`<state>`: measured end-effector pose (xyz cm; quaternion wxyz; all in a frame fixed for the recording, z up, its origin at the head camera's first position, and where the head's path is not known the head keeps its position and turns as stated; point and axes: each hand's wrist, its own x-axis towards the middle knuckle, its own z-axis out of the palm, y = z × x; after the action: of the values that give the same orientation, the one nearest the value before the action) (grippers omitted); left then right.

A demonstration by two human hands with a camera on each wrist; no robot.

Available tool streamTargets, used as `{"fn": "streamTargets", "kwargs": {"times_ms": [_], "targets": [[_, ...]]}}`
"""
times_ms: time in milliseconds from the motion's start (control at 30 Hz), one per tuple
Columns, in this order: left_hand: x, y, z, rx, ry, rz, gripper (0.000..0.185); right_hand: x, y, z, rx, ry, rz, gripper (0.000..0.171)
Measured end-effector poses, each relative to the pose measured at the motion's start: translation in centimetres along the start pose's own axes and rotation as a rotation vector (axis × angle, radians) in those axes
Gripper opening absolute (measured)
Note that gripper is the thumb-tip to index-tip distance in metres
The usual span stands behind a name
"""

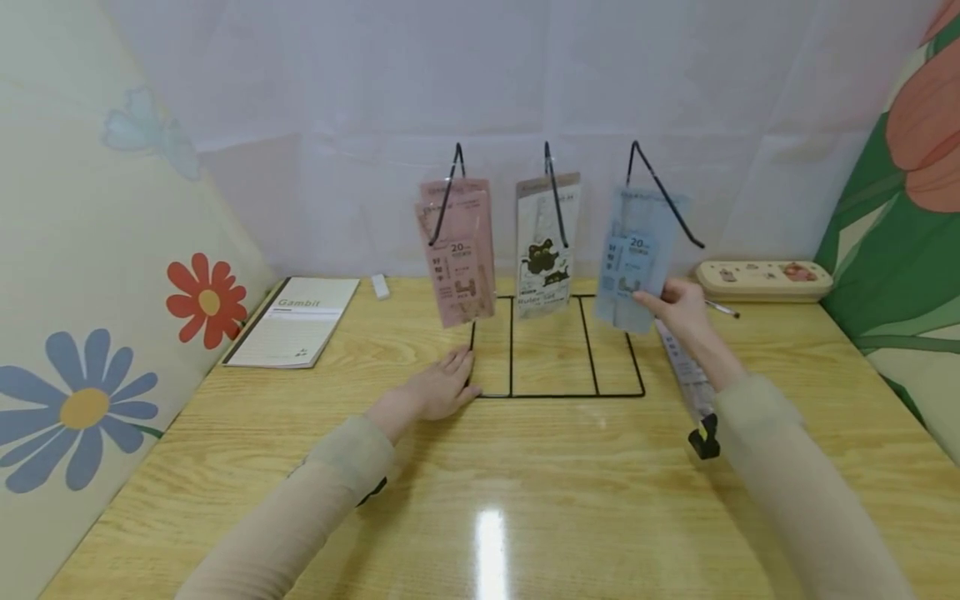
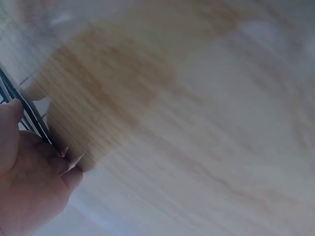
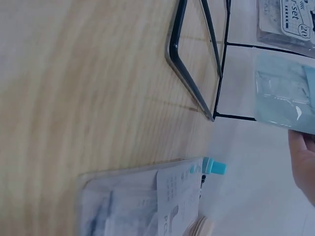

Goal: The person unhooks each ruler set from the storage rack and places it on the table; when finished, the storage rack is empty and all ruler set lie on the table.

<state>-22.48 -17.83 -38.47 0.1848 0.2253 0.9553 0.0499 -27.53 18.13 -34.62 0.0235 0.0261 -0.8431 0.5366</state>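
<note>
A black wire rack (image 1: 558, 396) stands on the table with three hooks. Flat on its left front corner, my left hand (image 1: 438, 387) rests with fingers along the side wire and thumb spread. My right hand (image 1: 686, 312) pinches the lower right edge of a blue ruler set packet (image 1: 633, 258), which hangs from the right hook; the same packet (image 3: 280, 93) shows in the right wrist view. Pink ruler set packets (image 1: 461, 258) hang on the left hook. From the middle hook hangs a white ruler set packet (image 1: 547, 250) with dark cartoon animals.
Under my right forearm lies a clear packet (image 1: 682, 367) with a pale label. A cream pencil case (image 1: 765, 282) and a pen (image 1: 722, 309) are at the back right. At the back left are a notebook (image 1: 296, 325) and a small white eraser-like block (image 1: 380, 287).
</note>
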Motion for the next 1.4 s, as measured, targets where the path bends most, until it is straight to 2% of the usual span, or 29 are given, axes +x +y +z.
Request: {"fn": "streamTargets", "kwargs": {"times_ms": [200,300,500,633,900,1000,1133,1400], "targets": [[0.0,0.0,0.0,0.003,0.007,0.004,0.067,-2.5,-0.1,-0.8,0.006,0.001,-0.019,0.050],[0.1,0.0,-0.1,0.004,0.009,0.003,0.067,-3.9,0.0,-1.2,0.027,-0.028,-0.044,0.052],[0.1,0.0,-0.2,-0.007,0.004,-0.009,0.067,-6.9,-0.1,-1.8,0.088,-0.103,-0.001,0.053],[0.0,0.0,-0.2,-0.010,0.000,-0.014,0.067,-8.8,-0.1,-2.2,0.099,-0.134,-0.012,0.045],[-0.1,0.0,-0.1,-0.003,-0.005,-0.018,0.067,-12.7,0.6,-4.0,0.040,-0.162,-0.038,0.026],[-0.1,0.0,-0.1,-0.003,-0.009,-0.016,0.067,-14.0,1.1,-5.2,0.032,-0.151,-0.055,0.021],[-0.2,0.0,-0.1,-0.008,-0.010,-0.013,0.067,-15.2,1.8,-7.1,0.035,-0.125,-0.075,0.024],[-0.3,0.1,-0.1,-0.013,-0.019,-0.020,0.067,-15.4,3.1,-11.4,-0.005,-0.012,-0.109,0.035]]}}
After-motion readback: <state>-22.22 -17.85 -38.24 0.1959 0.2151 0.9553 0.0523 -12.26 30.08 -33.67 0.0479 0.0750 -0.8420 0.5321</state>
